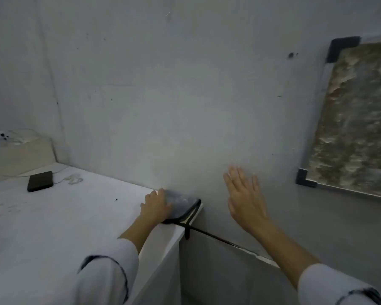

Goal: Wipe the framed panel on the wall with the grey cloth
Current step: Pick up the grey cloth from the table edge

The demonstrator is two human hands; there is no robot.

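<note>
A white tabletop fills the lower left. Near its back edge lies a flat black box, and a thin white cable curls just beside it. Behind them stands a pale block. The grey wall has small dark marks and one bigger dark spot.

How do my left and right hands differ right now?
The left hand grips the grey cloth at the corner of the counter; the right hand holds nothing. The left hand's fingers curl; the right hand's spread open before the wall. Both have white sleeves.
</note>
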